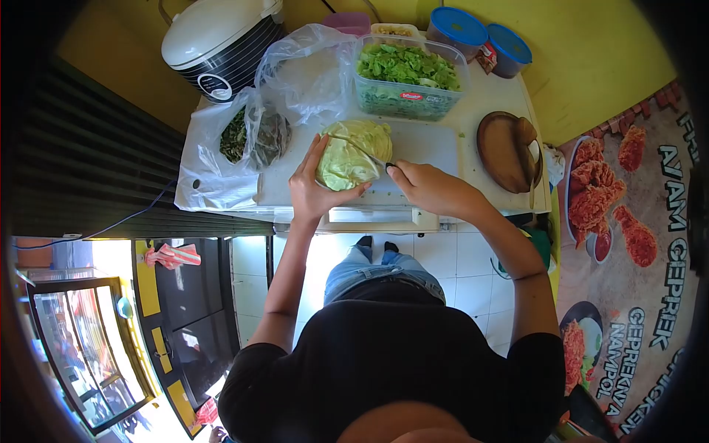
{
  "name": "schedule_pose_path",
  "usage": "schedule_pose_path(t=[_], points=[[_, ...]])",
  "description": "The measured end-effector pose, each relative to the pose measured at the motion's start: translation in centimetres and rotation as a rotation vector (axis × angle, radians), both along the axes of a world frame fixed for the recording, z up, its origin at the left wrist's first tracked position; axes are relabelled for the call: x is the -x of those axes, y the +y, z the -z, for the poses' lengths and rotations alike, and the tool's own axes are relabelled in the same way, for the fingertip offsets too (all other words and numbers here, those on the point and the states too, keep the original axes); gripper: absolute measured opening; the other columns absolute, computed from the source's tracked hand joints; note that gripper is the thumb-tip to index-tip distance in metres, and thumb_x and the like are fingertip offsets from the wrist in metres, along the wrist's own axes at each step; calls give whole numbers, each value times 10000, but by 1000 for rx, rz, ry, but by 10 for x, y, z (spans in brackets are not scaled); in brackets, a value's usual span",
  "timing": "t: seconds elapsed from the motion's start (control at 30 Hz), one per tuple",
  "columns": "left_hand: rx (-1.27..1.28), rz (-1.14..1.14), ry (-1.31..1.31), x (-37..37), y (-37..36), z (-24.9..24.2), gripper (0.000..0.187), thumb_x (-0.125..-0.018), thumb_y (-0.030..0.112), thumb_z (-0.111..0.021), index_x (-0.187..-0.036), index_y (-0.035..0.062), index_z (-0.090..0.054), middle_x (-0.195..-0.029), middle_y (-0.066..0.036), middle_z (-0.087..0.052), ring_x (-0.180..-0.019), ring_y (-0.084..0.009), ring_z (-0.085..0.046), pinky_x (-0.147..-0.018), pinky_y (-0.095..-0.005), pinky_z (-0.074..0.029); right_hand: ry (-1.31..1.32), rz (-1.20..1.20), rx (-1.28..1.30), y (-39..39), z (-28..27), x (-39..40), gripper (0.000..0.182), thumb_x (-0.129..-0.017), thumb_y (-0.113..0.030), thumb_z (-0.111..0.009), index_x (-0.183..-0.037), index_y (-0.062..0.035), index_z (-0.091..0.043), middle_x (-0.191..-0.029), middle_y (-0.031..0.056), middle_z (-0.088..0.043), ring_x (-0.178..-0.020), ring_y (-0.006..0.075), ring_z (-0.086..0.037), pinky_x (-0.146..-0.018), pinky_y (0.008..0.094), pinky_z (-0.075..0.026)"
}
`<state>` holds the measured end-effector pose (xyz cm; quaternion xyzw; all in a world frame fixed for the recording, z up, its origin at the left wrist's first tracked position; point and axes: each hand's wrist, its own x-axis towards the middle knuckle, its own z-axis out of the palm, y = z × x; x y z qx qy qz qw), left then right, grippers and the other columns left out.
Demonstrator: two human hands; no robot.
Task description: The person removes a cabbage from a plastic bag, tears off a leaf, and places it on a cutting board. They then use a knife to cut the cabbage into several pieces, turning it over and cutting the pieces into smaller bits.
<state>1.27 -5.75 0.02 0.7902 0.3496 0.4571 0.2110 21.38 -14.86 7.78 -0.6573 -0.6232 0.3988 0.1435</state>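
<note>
A pale green cabbage (358, 159) sits at the front of the white cutting board (436, 148). My left hand (314, 181) grips its left side, fingers along the far edge and thumb along the near edge. In my right hand (421, 184) is the dark handle of a knife (369, 156). Its thin blade lies slantwise across the top of the cabbage, from near my left fingertips to the right side. Behind the board stands a clear plastic container (410, 103) filled with chopped green leaves (406, 66).
Left of the board, a clear plastic bag (269, 136) holds dark leaves. A rice cooker (221, 48) stands at the back left. On the right lies a round wooden mortar (502, 159) with a pestle. Blue-lidded tubs (458, 29) stand against the yellow wall.
</note>
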Motion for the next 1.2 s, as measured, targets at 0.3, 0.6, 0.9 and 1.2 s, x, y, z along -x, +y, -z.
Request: schedule_pose_path(t=[0.3, 0.6, 0.9, 1.2], points=[[-67, -31, 133, 10, -2, 10, 1027, -490, 530, -866, -1290, 10, -487, -1256, -271, -534, -1053, -366, -617, -813, -419, -555, -87, -95, 120, 2, -10, 12, 378, -1019, -336, -312, -956, 12, -444, -713, 250, -596, -647, 421, -584, -639, 490, -437], [-82, -91, 91, 12, -1, 29, 1077, -484, 577, -850, -1297, -18, -470, -1256, -273, -532, -1045, -363, -622, -793, -411, -563, -14, -29, -33, -4, 9, 20, 285, -1004, -261, -376, -991, 21, -419, -569, 230, -559, -506, 407, -570, -486, 495, -426], [83, -114, 45, 20, -3, 29, 1070, -499, 534, -857, -1313, -29, -451, -1245, -270, -543, -1028, -346, -633, -808, -405, -556, -36, -70, -57, 9, 8, 27, 293, -997, -265, -391, -998, 24, -438, -599, 234, -573, -533, 413, -573, -520, 505, -442], [293, -107, -63, 5, -11, -12, 866, -626, 371, -843, -1297, -32, -474, -1089, -224, -644, -933, -296, -677, -776, -368, -548, -223, -350, -29, 52, -38, -2, 439, -992, -301, -300, -1007, 67, -539, -736, 238, -610, -579, 373, -600, -554, 457, -480]])
